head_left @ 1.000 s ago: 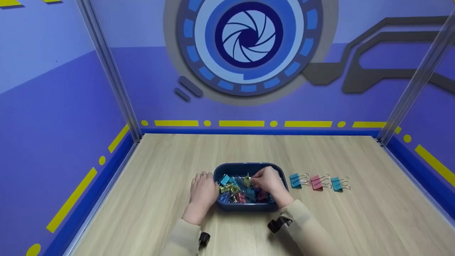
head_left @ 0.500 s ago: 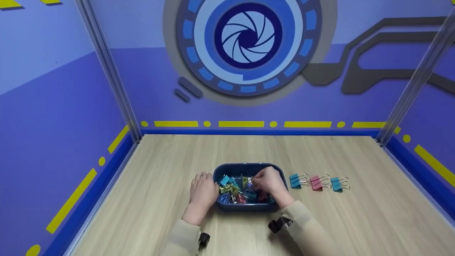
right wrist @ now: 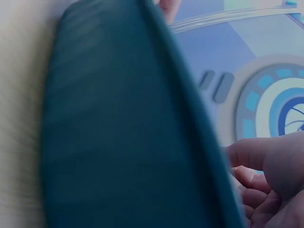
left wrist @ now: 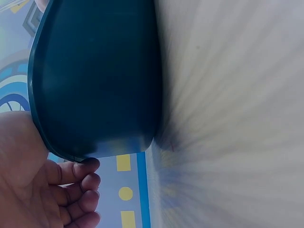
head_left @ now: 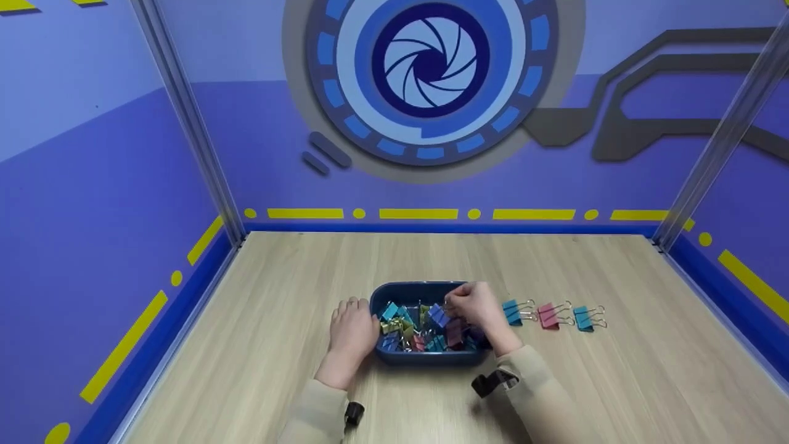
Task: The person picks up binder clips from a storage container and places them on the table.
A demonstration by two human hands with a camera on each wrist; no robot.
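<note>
A dark blue plastic bin (head_left: 425, 360) holds several colourful binder clips. My left hand (head_left: 354, 327) holds the bin at its left rim. The left wrist view shows the fingers (left wrist: 78, 194) bent down outside the bin's corner, with the thumb hidden. Over the bin's right half, my right hand (head_left: 478, 305) pinches a violet-blue binder clip (head_left: 438, 315) by its wire handle. Beneath that hand lies a dark purple clip (head_left: 455, 333). In the right wrist view, the bin's wall (right wrist: 118, 118) hides the clips, and the right hand (right wrist: 270, 175) shows with curled fingers beyond the rim.
To the bin's right, a teal binder clip (head_left: 511, 313), a pink one (head_left: 548, 316) and another teal one (head_left: 583, 319) lie in a row on the wooden table (head_left: 296, 277). Blue-violet panels (head_left: 431, 191) stand round the table's back and sides.
My right hand has moved right and slightly up, drawing the violet-blue clip into plain view. My left hand, the bin and the row of clips stay where they were.
</note>
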